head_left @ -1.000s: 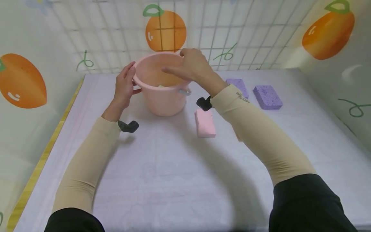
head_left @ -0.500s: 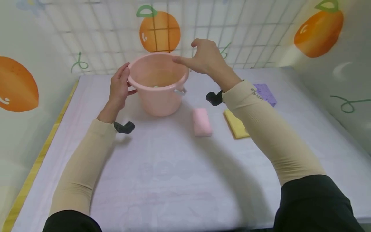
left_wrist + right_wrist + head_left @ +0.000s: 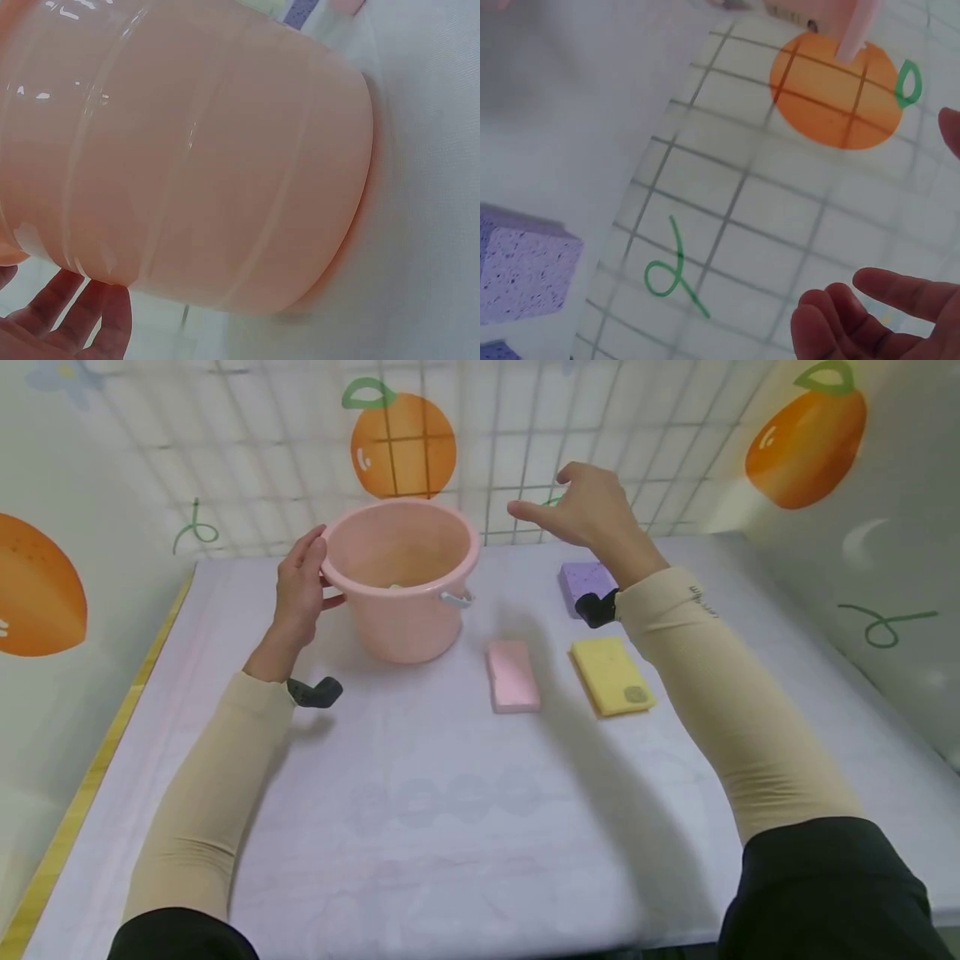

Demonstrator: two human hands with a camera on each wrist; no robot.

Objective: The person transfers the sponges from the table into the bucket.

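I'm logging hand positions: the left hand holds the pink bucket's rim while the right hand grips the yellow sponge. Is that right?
Not quite. The left hand does hold the pink bucket at its rim, but the right hand grips nothing: the head view shows it raised, fingers apart, above the table, with the yellow sponge lying untouched.

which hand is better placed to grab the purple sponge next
Right. The right hand hangs open in the air just above the purple sponge, holding nothing. The left hand grips the bucket rim across the table.
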